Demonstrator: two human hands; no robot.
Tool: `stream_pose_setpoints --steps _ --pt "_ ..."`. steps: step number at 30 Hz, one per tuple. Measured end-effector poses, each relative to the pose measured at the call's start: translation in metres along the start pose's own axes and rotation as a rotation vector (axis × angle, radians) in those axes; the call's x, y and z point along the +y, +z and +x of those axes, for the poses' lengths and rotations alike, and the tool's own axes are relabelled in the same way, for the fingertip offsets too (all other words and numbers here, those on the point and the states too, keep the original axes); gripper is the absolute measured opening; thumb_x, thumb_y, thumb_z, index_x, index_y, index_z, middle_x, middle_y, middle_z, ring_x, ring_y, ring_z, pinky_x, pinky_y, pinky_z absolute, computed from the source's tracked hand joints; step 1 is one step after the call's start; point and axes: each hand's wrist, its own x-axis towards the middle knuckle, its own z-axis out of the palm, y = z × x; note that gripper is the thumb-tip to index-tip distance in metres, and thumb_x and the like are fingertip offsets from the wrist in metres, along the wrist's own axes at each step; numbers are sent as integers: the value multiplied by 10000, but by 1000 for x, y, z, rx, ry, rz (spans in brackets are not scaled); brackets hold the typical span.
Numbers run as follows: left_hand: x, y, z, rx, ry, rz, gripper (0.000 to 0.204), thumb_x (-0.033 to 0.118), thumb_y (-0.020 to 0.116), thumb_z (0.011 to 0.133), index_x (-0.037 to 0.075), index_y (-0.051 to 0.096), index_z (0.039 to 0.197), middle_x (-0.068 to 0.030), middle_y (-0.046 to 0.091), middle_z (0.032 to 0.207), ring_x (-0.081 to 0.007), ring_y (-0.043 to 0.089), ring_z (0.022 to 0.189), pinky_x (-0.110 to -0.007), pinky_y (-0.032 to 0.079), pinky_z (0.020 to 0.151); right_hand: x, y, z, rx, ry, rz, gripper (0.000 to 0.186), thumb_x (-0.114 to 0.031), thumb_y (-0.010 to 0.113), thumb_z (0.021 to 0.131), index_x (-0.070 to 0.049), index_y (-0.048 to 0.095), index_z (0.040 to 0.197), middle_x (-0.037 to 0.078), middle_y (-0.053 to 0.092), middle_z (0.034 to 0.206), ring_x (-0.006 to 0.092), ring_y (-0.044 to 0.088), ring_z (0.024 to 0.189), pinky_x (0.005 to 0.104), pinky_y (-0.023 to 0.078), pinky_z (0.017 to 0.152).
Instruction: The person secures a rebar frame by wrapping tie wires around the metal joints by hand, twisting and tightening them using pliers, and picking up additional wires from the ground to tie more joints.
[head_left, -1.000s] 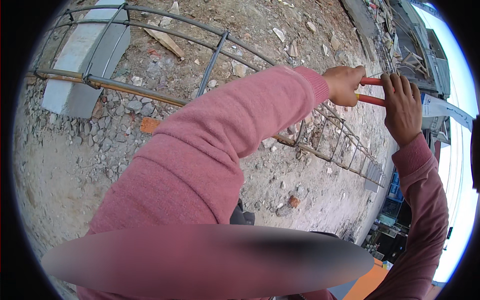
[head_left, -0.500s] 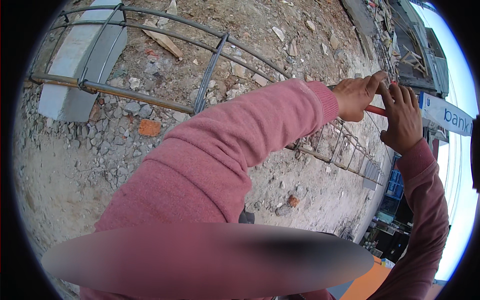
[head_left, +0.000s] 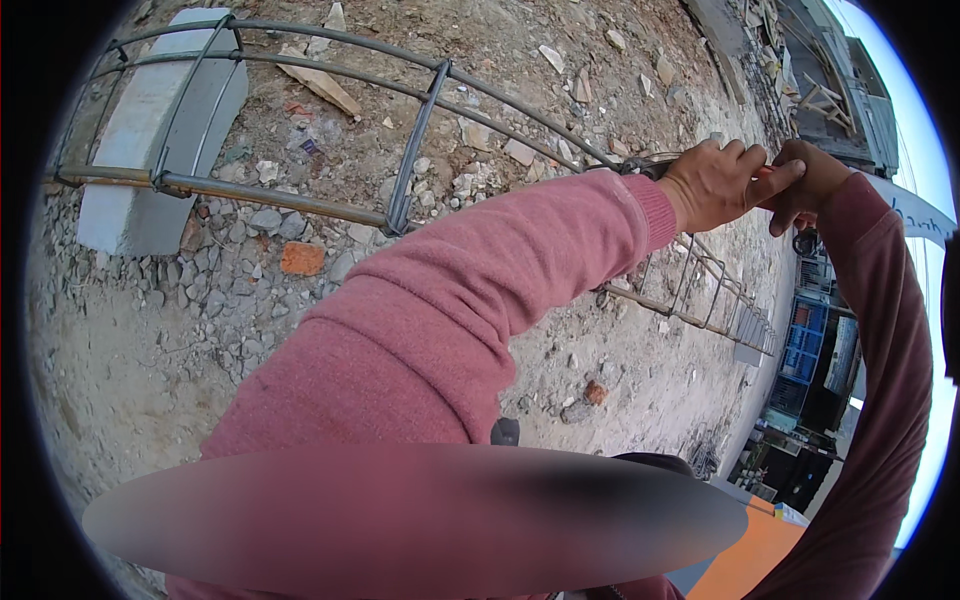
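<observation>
Currently, left to right: grey concrete block [head_left: 150, 150] lying under the rebar cage [head_left: 420, 140], whose long bars run over rubble toward the hands; left hand [head_left: 712, 182] curled over a red-handled tool [head_left: 765, 173] at a cage joint near the upper right; right hand [head_left: 805, 185] pressed close against it, fingers bent, its grasp unclear. Judgement: keep both wrists steady, tool seated squarely on the joint.

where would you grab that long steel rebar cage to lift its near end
Probably the rusty lower long bar of the long grey steel rebar cage, just beside an upright tie, coming from above with fingers curled under. The bar lies level above the gravel ground, and the tie should stop a hand sliding.
</observation>
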Motion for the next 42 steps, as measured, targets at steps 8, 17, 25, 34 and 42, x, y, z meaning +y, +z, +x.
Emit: stream_pose_setpoints --steps 8,17,25,34,42 --pt "-9 -20 -3 -163 -170 -426 923 14 590 672 127 24 1393 -153 472 1124 -336 461 1089 -424 344 978 18 61 -1 1164 -490 -631 438 27 548 638 -48 511 1068 91 536 886 281 532 855 368 426 785" --pt "5 0 -16 -88 91 -26 688 347 475 863 266 75 1417 -86 499 938 -248 573 793 -451 400 835 -2 33 -21 -34 -118 348 210 -46 746 584 19 550 627 80 540 506 170 503 371 317 404 335" --pt "-10 -11 -7 -147 -66 -360 911 49 609 701 117 37 1406 -152 453 1099 -306 513 938 -421 375 853 3 82 -20 1328 -327 -684 332 7 589 673 -30 529 998 81 549 827 239 509 955 342 379 860" --pt "7 -3 -24 43 164 31 804 76 550 752 181 107 1415 -93 472 1026 -247 500 889 -365 371 831 18 35 -13 -90 -51 333 332 -110 808 502 54 628 729 111 595 574 209 591 515 291 484 507" --pt "-5 -30 4 -191 -99 -399 939 36 579 632 100 67 1417 -220 325 1318 -350 247 1295 -485 136 1083 8 49 8 348 -99 -135 409 -71 774 500 -20 604 869 112 626 696 223 627 632 318 466 523"
